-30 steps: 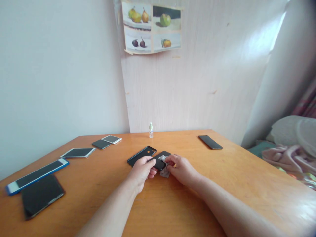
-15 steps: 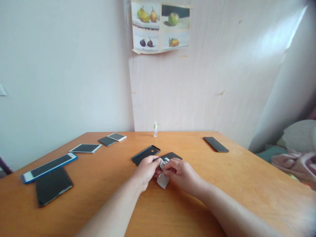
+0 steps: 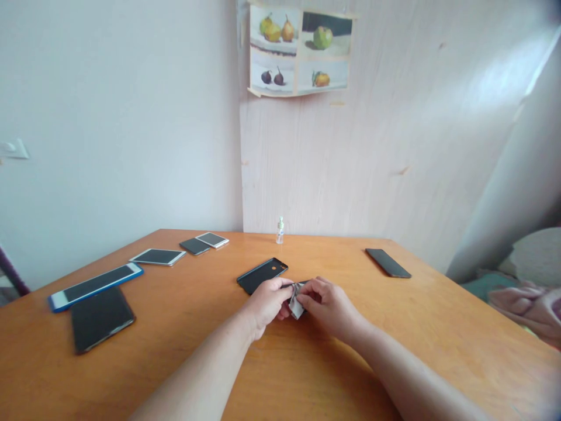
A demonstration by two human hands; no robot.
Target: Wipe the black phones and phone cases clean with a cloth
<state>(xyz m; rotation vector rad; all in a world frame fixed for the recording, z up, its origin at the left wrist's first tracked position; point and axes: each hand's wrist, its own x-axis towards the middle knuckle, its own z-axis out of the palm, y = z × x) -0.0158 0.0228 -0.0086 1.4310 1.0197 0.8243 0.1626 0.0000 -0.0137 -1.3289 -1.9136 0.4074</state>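
Observation:
My left hand (image 3: pixel 267 304) is closed on a dark phone (image 3: pixel 287 286), which is mostly hidden behind the fingers. A small grey cloth (image 3: pixel 297 308) is pinched in the fingers of my right hand (image 3: pixel 329 303) and lies bunched against the phone. The cloth's lower end hangs down between the two hands. Just beyond my left hand lies an empty black phone case (image 3: pixel 262 275), its camera hole at the far right corner.
To the left lie a blue-cased tablet (image 3: pixel 96 286), a dark tablet (image 3: pixel 103 318), a white tablet (image 3: pixel 158 256), a dark phone (image 3: pixel 194 246) and a white device (image 3: pixel 213 240). A small pump bottle (image 3: pixel 280 230) stands at the back. Another dark phone (image 3: pixel 388 262) lies at right on the wooden table (image 3: pixel 197 380).
My right hand has moved the cloth up and in over the phone, so less of both shows. The whole view has shifted slightly; the things on the table lie as before.

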